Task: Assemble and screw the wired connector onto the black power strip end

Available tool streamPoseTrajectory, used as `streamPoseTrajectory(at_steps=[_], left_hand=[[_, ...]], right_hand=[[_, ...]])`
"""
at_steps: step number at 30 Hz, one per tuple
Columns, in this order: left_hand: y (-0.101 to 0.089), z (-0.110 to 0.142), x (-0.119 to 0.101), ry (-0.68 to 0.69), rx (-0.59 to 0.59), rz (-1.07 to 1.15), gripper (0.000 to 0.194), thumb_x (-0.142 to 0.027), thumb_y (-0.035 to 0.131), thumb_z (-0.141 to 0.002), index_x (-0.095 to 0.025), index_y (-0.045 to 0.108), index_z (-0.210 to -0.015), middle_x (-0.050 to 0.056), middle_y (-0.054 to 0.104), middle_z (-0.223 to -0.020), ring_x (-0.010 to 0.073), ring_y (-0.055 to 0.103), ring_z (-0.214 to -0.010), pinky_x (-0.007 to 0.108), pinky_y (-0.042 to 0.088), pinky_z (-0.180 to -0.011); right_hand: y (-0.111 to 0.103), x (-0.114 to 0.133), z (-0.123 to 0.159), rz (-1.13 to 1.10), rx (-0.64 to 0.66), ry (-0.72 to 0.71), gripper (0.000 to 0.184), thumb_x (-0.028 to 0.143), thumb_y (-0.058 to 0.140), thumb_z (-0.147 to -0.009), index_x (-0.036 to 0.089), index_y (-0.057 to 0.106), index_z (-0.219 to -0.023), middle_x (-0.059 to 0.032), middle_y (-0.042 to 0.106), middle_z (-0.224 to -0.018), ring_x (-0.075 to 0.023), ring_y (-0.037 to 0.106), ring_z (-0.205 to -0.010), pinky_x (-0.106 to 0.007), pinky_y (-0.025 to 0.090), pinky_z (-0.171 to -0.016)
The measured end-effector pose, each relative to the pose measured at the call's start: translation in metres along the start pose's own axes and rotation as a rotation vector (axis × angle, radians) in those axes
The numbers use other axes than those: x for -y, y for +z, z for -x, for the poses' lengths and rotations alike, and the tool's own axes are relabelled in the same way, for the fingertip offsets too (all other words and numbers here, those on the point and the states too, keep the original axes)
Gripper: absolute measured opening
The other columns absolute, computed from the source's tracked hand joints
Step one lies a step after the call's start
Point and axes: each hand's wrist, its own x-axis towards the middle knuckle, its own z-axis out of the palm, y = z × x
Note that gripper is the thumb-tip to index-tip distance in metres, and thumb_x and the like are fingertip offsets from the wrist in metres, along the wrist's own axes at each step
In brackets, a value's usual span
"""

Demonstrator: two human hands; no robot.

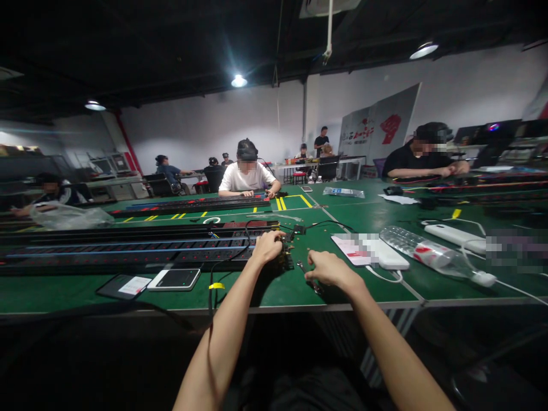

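Observation:
A long black power strip unit [141, 251] with rows of sockets and a blue line along it lies on the green table, left of centre. My left hand [269, 246] is at its right end, fingers bent in and pressed together over small metal parts; what they pinch is too small to make out. To the right, my right hand [329, 268] is low over the table with curled fingers. A small metal wrench [302, 266] pokes out from under its thumb, and the hand appears closed on it. A black cable with a yellow tag [217, 286] runs past my left forearm.
A phone [175, 279] lies at the near edge, left. On the right are a white power bank [391, 254], a plastic bottle [436, 257] and white cables. Co-workers sit across the table, one in a white shirt [248, 177] by another black strip [192, 204].

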Motion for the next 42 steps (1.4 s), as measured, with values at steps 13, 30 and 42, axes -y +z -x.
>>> streamPoseTrajectory(at_steps=[13,30,42], left_hand=[[0.001,-0.002,0.007,0.025,0.051,0.148,0.051,-0.028,0.059,-0.077,-0.028,0.060,-0.128,0.001,0.066,-0.126,0.0239,0.058,-0.118,0.042,0.033,-0.112],[0.000,0.000,0.002,0.016,-0.056,0.117,0.039,-0.021,0.055,-0.080,-0.028,0.063,-0.118,0.000,0.069,-0.118,0.0216,0.064,-0.106,0.035,0.045,-0.100],[0.006,-0.005,0.014,0.069,-0.034,0.167,0.048,-0.020,0.064,-0.076,-0.026,0.061,-0.123,0.001,0.069,-0.120,0.0218,0.062,-0.114,0.036,0.043,-0.106]], right_hand=[[-0.015,0.025,-0.013,-0.245,0.490,0.094,0.021,0.011,0.075,-0.047,0.017,0.056,-0.042,-0.0083,0.063,-0.047,-0.0224,0.062,-0.044,-0.030,0.049,-0.043],[-0.032,0.007,-0.025,-0.402,0.382,-0.004,0.004,0.013,0.054,-0.070,0.016,0.056,-0.068,0.0031,0.053,-0.049,-0.0104,0.051,-0.042,-0.019,0.041,-0.044],[-0.017,0.027,-0.065,-0.330,-0.342,-0.155,0.012,0.028,0.061,-0.087,0.018,0.066,-0.085,-0.0053,0.071,-0.074,-0.0180,0.065,-0.068,-0.026,0.044,-0.065]])
